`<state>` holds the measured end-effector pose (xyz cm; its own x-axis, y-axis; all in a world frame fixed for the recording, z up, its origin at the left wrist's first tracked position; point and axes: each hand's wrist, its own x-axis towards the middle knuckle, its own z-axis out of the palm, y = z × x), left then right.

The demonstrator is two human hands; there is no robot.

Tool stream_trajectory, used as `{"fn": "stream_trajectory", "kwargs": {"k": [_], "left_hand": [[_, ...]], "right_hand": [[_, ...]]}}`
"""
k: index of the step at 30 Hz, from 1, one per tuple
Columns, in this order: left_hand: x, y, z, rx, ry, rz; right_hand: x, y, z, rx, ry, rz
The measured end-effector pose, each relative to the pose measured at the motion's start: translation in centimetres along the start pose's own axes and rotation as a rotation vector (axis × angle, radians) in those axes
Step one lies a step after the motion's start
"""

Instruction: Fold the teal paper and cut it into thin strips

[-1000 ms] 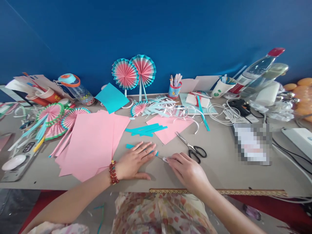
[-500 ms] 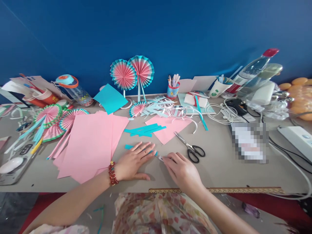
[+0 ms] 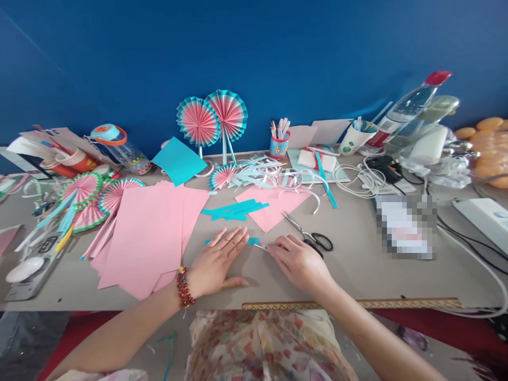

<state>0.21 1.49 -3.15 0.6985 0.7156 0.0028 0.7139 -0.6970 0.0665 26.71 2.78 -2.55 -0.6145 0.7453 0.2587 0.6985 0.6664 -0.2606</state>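
Note:
My left hand (image 3: 222, 259), with a red bead bracelet at the wrist, lies flat with its fingers stretched over a narrow blue paper strip (image 3: 253, 241). The strip's ends show on both sides of the fingers. Just right of the strip, my right hand (image 3: 296, 262) is closed on a slim tool with a pale, pointed tip (image 3: 261, 246). The tip touches or nearly touches the strip's right end; most of the tool is hidden in the fingers. Black-handled scissors (image 3: 307, 233) lie behind the right hand, and more blue strips (image 3: 236, 210) lie beyond the left fingers.
Pink paper sheets (image 3: 146, 238) are stacked at left, near folded paper fans (image 3: 119, 196). Two round fans (image 3: 226, 119) stand against the blue wall (image 3: 278, 53). White paper scraps (image 3: 257, 172) lie behind. At right are a phone (image 3: 405, 227), cables (image 3: 359, 180) and a bottle (image 3: 413, 114).
My left fingers have drawn slightly left and away, so more of the blue strip's right end shows. My right hand stays near it, still holding the tool. The view has shifted slightly.

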Motion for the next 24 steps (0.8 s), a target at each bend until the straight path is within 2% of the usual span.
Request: {"fn": "stream_trajectory", "kwargs": {"k": [12,24], "left_hand": [[-0.2,-0.3,0.3,-0.007,-0.021,0.027],[-0.1,-0.2,0.4,-0.001,-0.025,0.017]], "right_hand": [[-0.2,-0.6,0.6,-0.021,0.02,0.014],[0.9,-2.8,1.4,-0.051,0.015,0.038]]}}
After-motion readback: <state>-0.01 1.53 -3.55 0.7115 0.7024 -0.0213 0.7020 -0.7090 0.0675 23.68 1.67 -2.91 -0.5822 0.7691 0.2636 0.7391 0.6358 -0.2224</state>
